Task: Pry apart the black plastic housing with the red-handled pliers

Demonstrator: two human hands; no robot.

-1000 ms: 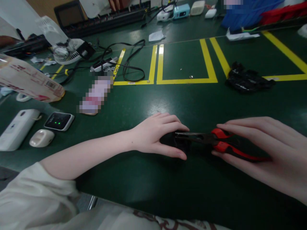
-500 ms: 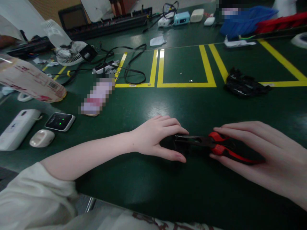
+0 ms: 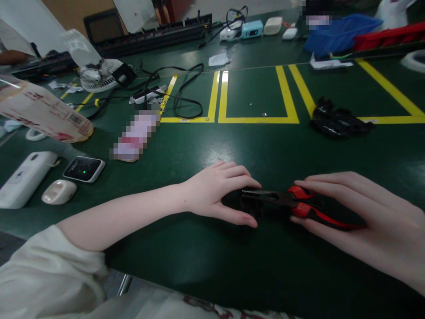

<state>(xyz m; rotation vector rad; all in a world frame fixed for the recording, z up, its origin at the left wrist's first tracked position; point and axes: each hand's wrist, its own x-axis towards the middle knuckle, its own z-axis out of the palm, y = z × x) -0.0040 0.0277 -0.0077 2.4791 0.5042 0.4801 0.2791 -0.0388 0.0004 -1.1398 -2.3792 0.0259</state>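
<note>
Needle-nose pliers with red and black handles (image 3: 302, 208) lie almost level over the table, their dark jaws pointing left. My right hand (image 3: 368, 217) is closed around the handles, fingers above and thumb below. My left hand (image 3: 219, 190) rests on the table with thumb and forefinger spread apart. A small black piece (image 3: 253, 207), hard to make out against the dark surface, sits in that gap, under the tips of the pliers. Whether my left fingers touch the piece cannot be seen.
A crumpled black plastic bundle (image 3: 338, 119) lies at right. On the left are a bottle (image 3: 46, 108), a phone (image 3: 136, 135), a white device (image 3: 26, 179), a small screen device (image 3: 84, 169) and a beige case (image 3: 59, 192). Cables, a fan (image 3: 99, 73) and a blue bin (image 3: 341, 33) stand farther back.
The pliers' handle end and my right hand have shifted very slightly downward. My left hand stays put. The whole view has tilted a touch.
</note>
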